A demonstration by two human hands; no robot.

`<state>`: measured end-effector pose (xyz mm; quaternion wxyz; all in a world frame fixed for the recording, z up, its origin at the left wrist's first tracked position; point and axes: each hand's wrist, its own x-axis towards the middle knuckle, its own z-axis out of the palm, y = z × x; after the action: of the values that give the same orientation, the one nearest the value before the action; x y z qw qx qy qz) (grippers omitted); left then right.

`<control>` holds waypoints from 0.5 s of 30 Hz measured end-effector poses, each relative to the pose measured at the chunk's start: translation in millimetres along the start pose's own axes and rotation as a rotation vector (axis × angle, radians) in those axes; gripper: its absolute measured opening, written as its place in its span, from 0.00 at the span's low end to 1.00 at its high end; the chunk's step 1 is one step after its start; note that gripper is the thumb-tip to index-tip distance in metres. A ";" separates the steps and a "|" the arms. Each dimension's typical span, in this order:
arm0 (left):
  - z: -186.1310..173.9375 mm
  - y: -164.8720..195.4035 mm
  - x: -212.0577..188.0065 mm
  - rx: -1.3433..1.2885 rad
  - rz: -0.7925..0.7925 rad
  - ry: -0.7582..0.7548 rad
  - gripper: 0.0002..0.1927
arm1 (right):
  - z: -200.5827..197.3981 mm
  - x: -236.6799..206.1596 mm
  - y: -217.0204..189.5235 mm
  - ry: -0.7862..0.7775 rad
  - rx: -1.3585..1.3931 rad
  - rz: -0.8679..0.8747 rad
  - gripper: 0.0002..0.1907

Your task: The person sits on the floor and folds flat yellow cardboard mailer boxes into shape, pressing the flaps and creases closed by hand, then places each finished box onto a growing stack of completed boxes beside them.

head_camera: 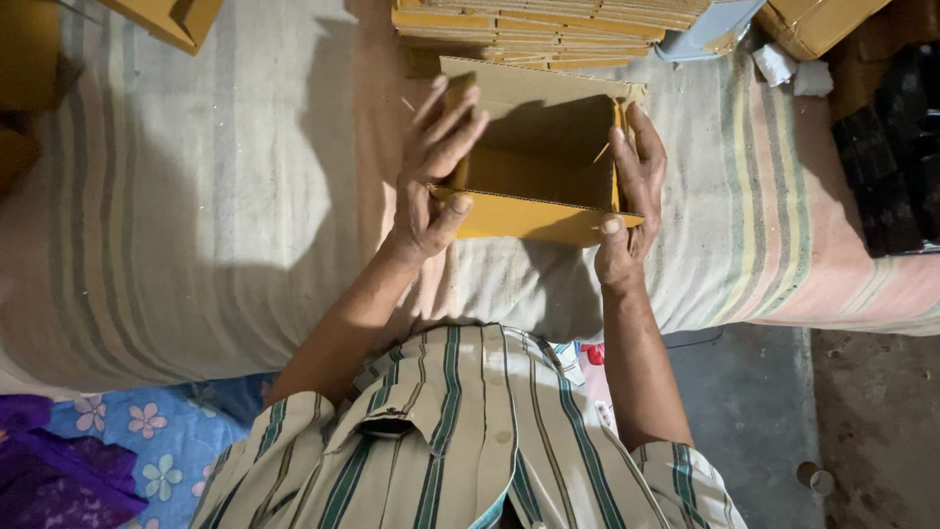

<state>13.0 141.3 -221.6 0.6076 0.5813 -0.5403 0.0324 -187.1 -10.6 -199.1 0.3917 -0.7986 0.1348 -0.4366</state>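
1. Left hand (pixel 434 176): gripping the left wall of the cardboard box (pixel 539 157), thumb pressing on the near edge, fingers spreading up along the outside.
2. Right hand (pixel 632 186): clamping the box's right wall, thumb lying on the near corner, fingers wrapping the outer side.
3. Striped mattress (pixel 196 196): lying across the whole view, bearing the box near its middle, just ahead of the person.
4. Cardboard box: standing open toward the camera, being squared between both hands; the step in hand appears to be shaping it from flat into a tube. The next move likely calls for holding the walls square while folding flaps shut.
5. Stack of flat cardboard (pixel 543 29): resting just behind the box, at the top edge.
6. Dark bundle (pixel 891 167): sitting at the right edge, well apart from the hands.
7. Floral cloth (pixel 147 431): lying below the mattress, lower left.
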 end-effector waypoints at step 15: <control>0.5 3.8 -1.0 -0.093 -0.027 -0.038 0.40 | -2.7 -11.6 6.5 0.067 -0.174 -0.144 0.35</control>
<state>9.7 142.8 -220.0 0.6238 0.5602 -0.5448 -0.0122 -195.2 -9.8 -210.0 0.2837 -0.8222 0.1274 -0.4767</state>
